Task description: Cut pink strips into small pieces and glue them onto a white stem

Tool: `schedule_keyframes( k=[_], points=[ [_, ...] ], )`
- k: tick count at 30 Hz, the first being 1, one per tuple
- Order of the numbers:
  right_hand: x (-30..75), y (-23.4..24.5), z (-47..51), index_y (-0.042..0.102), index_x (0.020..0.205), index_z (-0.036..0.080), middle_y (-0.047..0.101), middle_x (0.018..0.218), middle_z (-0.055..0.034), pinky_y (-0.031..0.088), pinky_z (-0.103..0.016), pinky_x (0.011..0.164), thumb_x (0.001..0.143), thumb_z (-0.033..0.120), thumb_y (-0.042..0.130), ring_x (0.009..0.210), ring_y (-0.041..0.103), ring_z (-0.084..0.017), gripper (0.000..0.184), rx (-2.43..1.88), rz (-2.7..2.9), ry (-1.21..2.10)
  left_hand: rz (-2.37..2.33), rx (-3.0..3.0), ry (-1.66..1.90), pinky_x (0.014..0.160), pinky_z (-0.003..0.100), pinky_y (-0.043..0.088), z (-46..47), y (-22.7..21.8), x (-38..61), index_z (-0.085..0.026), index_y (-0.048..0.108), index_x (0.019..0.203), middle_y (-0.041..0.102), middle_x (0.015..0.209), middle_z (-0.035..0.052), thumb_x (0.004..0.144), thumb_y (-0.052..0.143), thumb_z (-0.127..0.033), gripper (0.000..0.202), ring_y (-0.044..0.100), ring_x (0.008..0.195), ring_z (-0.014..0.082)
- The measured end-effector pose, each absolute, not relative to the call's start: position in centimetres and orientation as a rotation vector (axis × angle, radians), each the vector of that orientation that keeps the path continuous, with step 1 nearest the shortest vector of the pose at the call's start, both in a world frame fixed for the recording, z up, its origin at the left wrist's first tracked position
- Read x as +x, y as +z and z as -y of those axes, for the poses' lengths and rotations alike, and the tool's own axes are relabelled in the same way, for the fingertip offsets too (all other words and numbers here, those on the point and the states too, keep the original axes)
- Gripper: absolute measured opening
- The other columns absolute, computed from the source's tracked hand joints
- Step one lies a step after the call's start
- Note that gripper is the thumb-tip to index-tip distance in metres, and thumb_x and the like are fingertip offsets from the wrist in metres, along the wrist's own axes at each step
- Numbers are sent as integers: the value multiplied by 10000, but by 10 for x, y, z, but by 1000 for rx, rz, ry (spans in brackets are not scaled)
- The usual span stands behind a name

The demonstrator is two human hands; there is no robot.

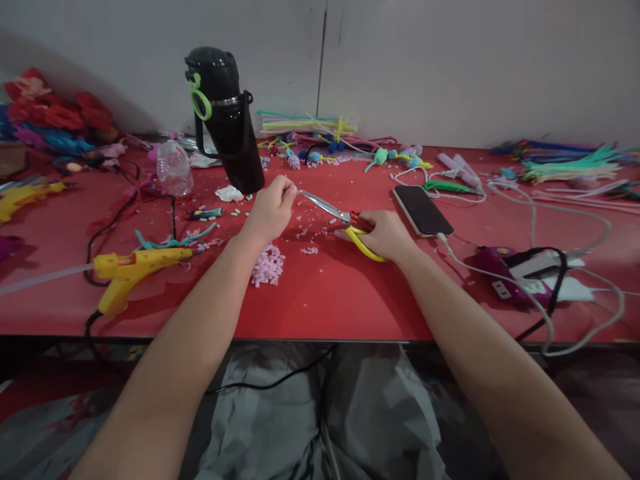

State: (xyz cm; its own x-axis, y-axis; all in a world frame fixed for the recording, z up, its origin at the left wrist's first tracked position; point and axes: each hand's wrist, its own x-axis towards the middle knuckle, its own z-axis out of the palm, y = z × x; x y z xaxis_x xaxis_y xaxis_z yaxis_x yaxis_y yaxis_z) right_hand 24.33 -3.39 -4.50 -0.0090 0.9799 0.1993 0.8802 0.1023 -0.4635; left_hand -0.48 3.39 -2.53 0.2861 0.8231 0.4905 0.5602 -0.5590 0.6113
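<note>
My right hand (387, 233) grips a pair of scissors (327, 207) with red and yellow handles. The blades look nearly closed, and their tips point left at the fingers of my left hand (273, 207). That hand is closed in a pinch; whatever lies between its fingertips is too small to make out. Below my left wrist sits a heap of short pale-pink cut pieces (269, 267), partly hidden by the forearm. A smaller scatter of pink bits (310, 251) lies on the red table (320, 300) under the scissors.
A yellow glue gun (133, 270) with a cord lies left, near a clear plastic bottle (174, 170). A black flask (227, 120) stands behind my left hand. Pipe cleaners (575, 163) lie along the back. On the right are a phone (423, 210), cables and a purple power strip (510, 277).
</note>
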Motion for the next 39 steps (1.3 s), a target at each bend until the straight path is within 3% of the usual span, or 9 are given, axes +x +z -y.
schedule_keyframes(
  k=[10,39],
  points=[
    [244,-45,32,460,576,200,414,558,4,186,-304,540,657,847,625,552,327,-114,672,-1813,1928,303,-1298,2262,1120,634,291,349,-32,-22,-4,-213,447,817,504,669,-13,954,449,-225,137,470,640,135],
    [242,-44,34,486,591,202,438,574,2,199,-307,542,688,811,637,557,331,-117,635,-1830,1942,287,-1291,2259,1139,637,302,350,-33,-23,-3,-211,457,800,492,660,-11,942,459,-226,142,473,639,140]
  ],
)
